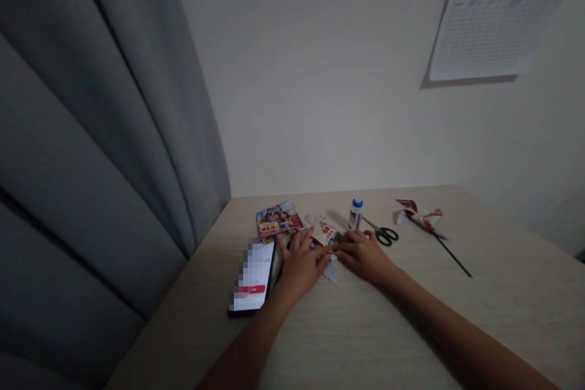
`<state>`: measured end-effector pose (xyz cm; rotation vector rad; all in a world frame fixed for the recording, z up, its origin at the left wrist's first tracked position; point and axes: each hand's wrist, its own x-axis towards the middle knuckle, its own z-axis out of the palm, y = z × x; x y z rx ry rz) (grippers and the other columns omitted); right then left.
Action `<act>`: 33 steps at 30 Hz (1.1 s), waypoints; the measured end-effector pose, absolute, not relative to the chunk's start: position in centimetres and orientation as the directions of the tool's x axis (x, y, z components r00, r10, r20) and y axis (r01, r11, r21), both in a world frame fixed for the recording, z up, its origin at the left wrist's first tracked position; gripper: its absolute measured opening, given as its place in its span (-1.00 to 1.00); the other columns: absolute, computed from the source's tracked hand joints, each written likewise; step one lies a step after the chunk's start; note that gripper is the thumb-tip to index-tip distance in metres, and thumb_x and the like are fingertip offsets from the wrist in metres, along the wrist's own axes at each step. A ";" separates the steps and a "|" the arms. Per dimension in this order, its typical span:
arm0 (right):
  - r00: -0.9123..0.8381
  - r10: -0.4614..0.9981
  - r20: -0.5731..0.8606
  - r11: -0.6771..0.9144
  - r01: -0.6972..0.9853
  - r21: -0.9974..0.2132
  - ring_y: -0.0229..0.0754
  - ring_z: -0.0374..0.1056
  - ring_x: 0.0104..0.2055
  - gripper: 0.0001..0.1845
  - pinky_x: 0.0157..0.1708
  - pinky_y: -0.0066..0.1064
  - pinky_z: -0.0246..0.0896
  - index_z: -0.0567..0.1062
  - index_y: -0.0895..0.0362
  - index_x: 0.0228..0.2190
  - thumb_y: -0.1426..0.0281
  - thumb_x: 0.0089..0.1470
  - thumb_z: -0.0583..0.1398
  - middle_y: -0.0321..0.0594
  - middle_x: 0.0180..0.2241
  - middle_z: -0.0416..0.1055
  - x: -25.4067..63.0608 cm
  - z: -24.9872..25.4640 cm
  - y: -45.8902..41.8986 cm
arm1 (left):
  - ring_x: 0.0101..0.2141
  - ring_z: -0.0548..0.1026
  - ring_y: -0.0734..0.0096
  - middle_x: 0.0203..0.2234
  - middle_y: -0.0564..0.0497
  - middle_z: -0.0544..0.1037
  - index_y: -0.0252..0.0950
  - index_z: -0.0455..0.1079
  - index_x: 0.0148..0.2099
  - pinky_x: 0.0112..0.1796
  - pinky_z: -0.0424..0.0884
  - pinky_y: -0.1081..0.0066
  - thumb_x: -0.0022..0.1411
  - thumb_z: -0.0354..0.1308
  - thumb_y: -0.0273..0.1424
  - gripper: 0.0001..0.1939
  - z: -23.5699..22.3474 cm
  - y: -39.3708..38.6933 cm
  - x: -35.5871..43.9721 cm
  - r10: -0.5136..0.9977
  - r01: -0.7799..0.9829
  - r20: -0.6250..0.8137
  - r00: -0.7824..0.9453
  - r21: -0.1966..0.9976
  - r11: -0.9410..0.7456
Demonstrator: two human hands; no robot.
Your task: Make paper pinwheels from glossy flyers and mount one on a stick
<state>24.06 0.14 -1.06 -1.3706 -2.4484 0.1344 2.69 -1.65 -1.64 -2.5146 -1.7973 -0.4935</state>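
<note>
A colourful printed paper (326, 233), cut or folded into pointed flaps, lies on the table between my hands. Its pale lower flap (329, 271) sticks out toward me. My left hand (299, 262) rests over the paper's left side with fingers spread, the thumb reaching to its middle. From the right, my right hand (363, 255) meets it there, its fingers bent together on the paper's edge. The fingertips of both hands nearly touch, and the paper under them is partly hidden. Just beyond my right hand stands a white glue stick (355, 217) with a blue cap.
Black-handled scissors (386, 236) lie beside the glue. At the right rests a paper pinwheel (421, 216) on a dark stick (452, 257). A lit phone (256, 277) and printed leaflets (278, 219) are on the left. Grey curtain (114, 103) hangs along the table's left edge.
</note>
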 end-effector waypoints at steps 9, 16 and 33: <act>-0.487 0.842 0.233 0.533 0.817 -0.219 -0.01 0.30 -0.01 -0.66 0.06 0.01 -0.05 0.56 -0.17 -0.03 0.12 0.32 0.05 -0.16 -0.11 0.45 23.9 -1.2 0.1 | 0.34 0.03 -0.04 0.36 0.03 0.18 0.28 0.39 0.16 0.16 -0.43 -0.47 0.40 -0.10 0.00 -0.61 -1.7 -1.8 2.7 0.921 0.919 0.239 0.307 0.176 -0.352; -0.486 0.846 0.217 0.528 0.818 -0.228 0.01 0.29 -0.01 -0.63 0.04 0.02 -0.05 0.55 -0.15 -0.01 0.12 0.32 0.04 -0.14 -0.11 0.45 23.9 -0.8 -0.1 | 0.35 0.00 -0.04 0.37 0.00 0.13 0.24 0.46 0.09 0.16 -0.42 -0.46 0.36 0.02 -0.03 -0.67 -1.9 -1.7 2.7 0.944 0.918 0.218 0.247 0.259 -0.300; -0.589 0.790 0.172 0.608 0.712 -0.352 -0.01 0.31 -0.03 -0.69 0.04 -0.01 -0.02 0.61 -0.10 -0.11 0.16 0.28 0.11 -0.16 -0.16 0.52 24.4 0.1 -0.6 | 0.28 0.12 -0.06 0.29 -0.03 0.26 0.13 0.53 0.00 0.19 -0.32 -0.43 0.19 0.27 -0.09 -0.69 -0.7 -1.4 1.9 0.960 0.933 0.240 0.142 0.291 -0.210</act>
